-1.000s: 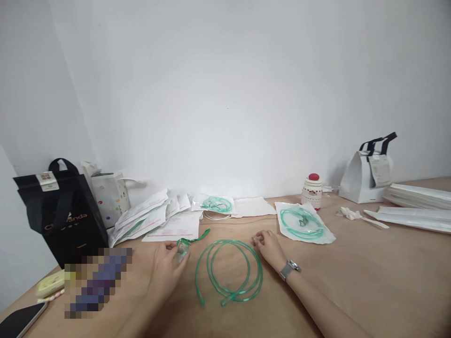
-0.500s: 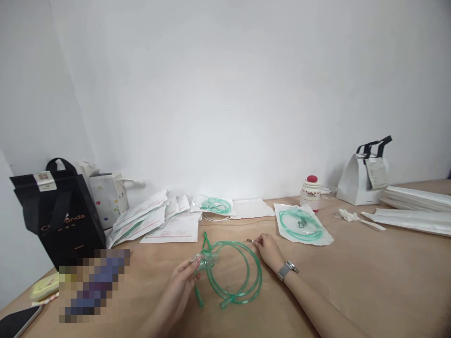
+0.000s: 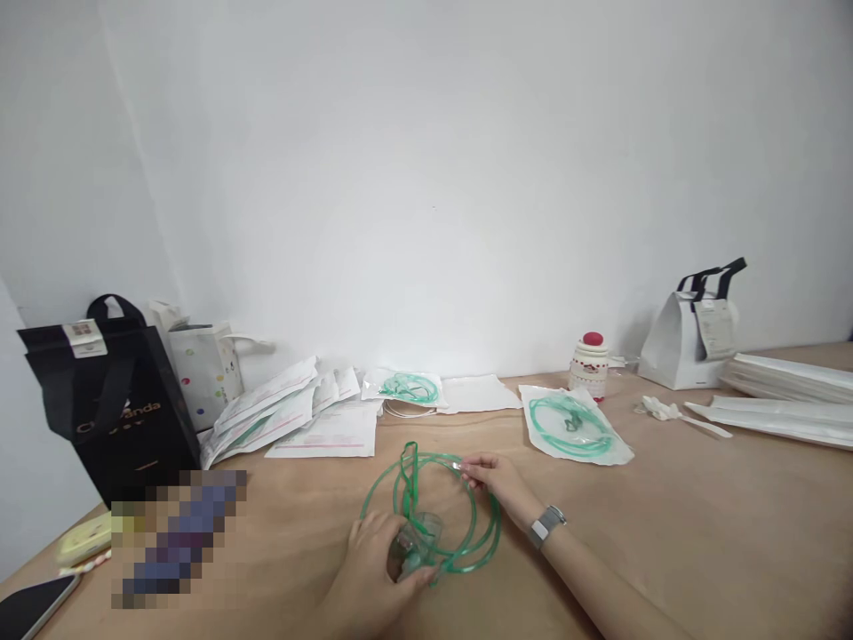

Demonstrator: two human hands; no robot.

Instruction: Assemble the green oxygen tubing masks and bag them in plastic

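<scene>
On the tabletop lies an oxygen mask (image 3: 417, 542) of clear green-tinted plastic, with a green elastic strap (image 3: 410, 484) standing up from it. My left hand (image 3: 377, 556) is wrapped around the mask's near left side, thumb in front. Green oxygen tubing (image 3: 494, 533) runs from the mask in loose coils behind and to the right. My right hand (image 3: 490, 476), wearing a grey-banded watch (image 3: 547, 526), pinches a small shiny piece (image 3: 457, 465) over the coils' far side; its kind is too small to make out.
Sealed packs (image 3: 286, 409) and a flat white wrapper (image 3: 480, 394) line the wall. A bagged tubing set (image 3: 573, 425) lies right, near a white jar (image 3: 588, 366). A black bag (image 3: 113, 409) and phone (image 3: 36, 606) are left; a white bag (image 3: 686, 342) stands far right.
My left hand has moved right and nearer with the mask, turning it and wrapping around it. The strap and tubing shifted along. My right hand moved slightly left with the small piece.
</scene>
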